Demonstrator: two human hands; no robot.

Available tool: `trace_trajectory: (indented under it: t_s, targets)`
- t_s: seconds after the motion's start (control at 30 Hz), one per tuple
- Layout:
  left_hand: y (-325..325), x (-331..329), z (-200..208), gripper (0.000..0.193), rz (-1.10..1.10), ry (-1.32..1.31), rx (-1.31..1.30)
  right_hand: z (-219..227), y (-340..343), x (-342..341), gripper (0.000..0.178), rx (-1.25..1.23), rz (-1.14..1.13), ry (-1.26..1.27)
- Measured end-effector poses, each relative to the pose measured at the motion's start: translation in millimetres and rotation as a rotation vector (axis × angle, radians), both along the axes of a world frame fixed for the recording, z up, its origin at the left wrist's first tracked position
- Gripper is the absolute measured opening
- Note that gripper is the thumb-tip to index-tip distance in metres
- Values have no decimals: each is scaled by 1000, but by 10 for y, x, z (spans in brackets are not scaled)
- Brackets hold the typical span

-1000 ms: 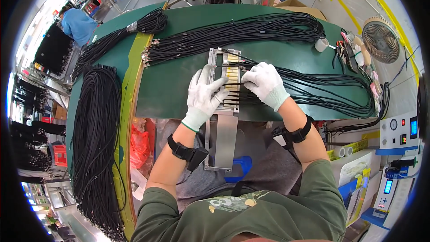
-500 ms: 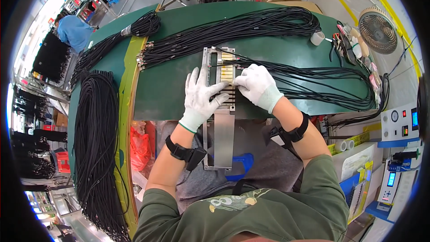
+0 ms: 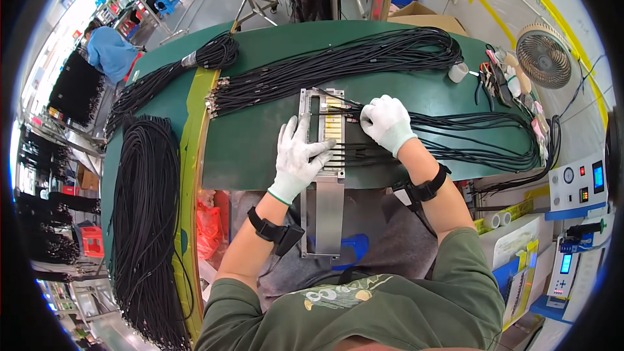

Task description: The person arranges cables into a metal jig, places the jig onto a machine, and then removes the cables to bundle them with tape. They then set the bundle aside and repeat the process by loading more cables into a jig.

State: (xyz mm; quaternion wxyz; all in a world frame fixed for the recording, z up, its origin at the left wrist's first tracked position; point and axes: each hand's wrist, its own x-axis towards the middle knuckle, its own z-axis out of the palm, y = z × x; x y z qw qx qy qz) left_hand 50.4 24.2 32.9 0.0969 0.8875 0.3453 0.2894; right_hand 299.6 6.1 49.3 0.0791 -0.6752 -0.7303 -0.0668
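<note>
The green desk [image 3: 247, 149] is taken up mostly by black cables. The largest bundle [image 3: 144, 221] is laid lengthwise along the left edge, and a long bundle [image 3: 351, 58] is stretched near the far edge, probably so that the middle is left usable. Looped cables [image 3: 481, 121] are spread toward the right edge, their slack apparently kept off the metal fixture [image 3: 329, 221]. That fixture is set across the middle of the near edge, its lower part overhanging, presumably for easy reach. By the left hand [image 3: 297, 161], held open with fingers spread, the fixture's left side is covered, seemingly to steady it; the forefinger is brought to the pale slotted strip [image 3: 333, 123]. The right hand [image 3: 388, 121] is curled beside the cable ends, right of the strip; whether a cable is pinched cannot be told.
</note>
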Motion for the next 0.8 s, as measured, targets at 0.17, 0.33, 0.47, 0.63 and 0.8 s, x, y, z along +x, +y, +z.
trace_trajectory:
  t_s: [0.17,0.33,0.47,0.63,0.8]
  targets:
    - [33,-17,10,25,23,-86,-86,35,-61,-104,12,63,99,140]
    - [81,-20,-18,24,65,-231,-224,61,-60,-208,10,13,-18,34]
    - [90,-46,-39,22,148,-357,-223,77,-67,-205,9,26,42,38]
    - [108,13,127,15,146,-344,28,265,-68,-350,11,301,409,447]
    - [149,-51,58,15,35,-344,20,211,-81,-588,11,77,397,574]
